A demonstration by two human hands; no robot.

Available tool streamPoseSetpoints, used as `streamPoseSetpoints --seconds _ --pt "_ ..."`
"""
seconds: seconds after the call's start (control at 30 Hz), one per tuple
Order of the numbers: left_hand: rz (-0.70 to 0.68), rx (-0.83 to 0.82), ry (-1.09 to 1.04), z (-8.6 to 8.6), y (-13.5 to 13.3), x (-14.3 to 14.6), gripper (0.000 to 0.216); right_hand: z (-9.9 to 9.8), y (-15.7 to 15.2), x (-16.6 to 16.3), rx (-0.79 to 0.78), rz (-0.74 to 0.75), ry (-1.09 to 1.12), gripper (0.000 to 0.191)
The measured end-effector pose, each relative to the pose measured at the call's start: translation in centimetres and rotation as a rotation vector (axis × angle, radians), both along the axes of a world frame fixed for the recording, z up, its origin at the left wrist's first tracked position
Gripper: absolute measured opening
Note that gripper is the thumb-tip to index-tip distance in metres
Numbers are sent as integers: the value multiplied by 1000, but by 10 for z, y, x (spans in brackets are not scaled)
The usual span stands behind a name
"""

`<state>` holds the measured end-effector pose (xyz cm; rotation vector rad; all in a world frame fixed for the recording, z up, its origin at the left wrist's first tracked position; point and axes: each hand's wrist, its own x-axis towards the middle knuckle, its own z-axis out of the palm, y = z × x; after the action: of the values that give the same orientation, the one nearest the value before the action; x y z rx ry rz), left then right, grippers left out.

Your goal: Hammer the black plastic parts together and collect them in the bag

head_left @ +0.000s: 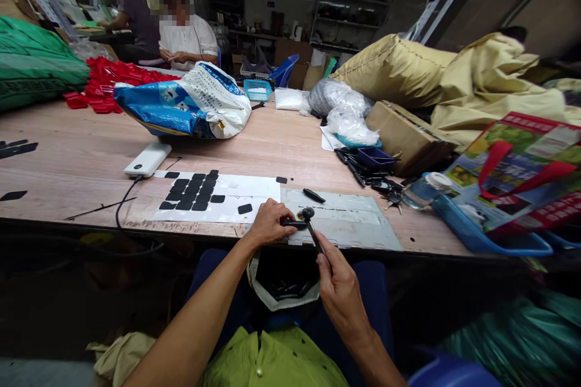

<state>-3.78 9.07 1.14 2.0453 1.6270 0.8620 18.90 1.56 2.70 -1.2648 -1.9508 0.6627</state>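
Observation:
My left hand [269, 222] is closed on a short black tube-like piece [296, 224] at the table's front edge, holding it down on the grey sheet [363, 224]. In my right hand [336, 272] is a small hammer-like tool [310, 222] with a dark rounded head. Its shaft slants up out of my fist, and the head is over the black piece, close to my left fingertips; whether they touch I cannot tell. Another black piece [314, 195] lies on the sheet behind. Below my hands, an open pale bag [272, 301] on my lap holds several dark pieces.
Left of my hands, a white sheet [245, 187] carries several black rounded patches. A white power bank [147, 160], blue-white sack [181, 103] and red parts [106, 81] lie beyond. At right are black pieces, keys, a clear bottle [424, 190] and a blue basket [494, 242]. Two people sit opposite.

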Motion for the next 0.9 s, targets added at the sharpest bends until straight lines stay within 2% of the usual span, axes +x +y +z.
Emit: streamPoseSetpoints --seconds 0.13,0.27,0.47,0.63,0.77,0.9 --pt "12 16 -24 -2 0 0 21 5 2 0 -13 0 -99 48" --pt "8 14 -24 -1 0 0 18 10 2 4 18 -51 -83 48" --pt "28 11 -36 0 -1 1 18 4 5 9 -43 -38 -115 47" --pt "54 3 -20 3 -3 4 22 11 32 27 4 -237 -200 46" --pt "46 -12 2 6 -4 4 28 14 67 52 40 -466 -479 37" --pt "32 -16 5 7 -4 3 29 5 95 71 63 -561 -664 32"
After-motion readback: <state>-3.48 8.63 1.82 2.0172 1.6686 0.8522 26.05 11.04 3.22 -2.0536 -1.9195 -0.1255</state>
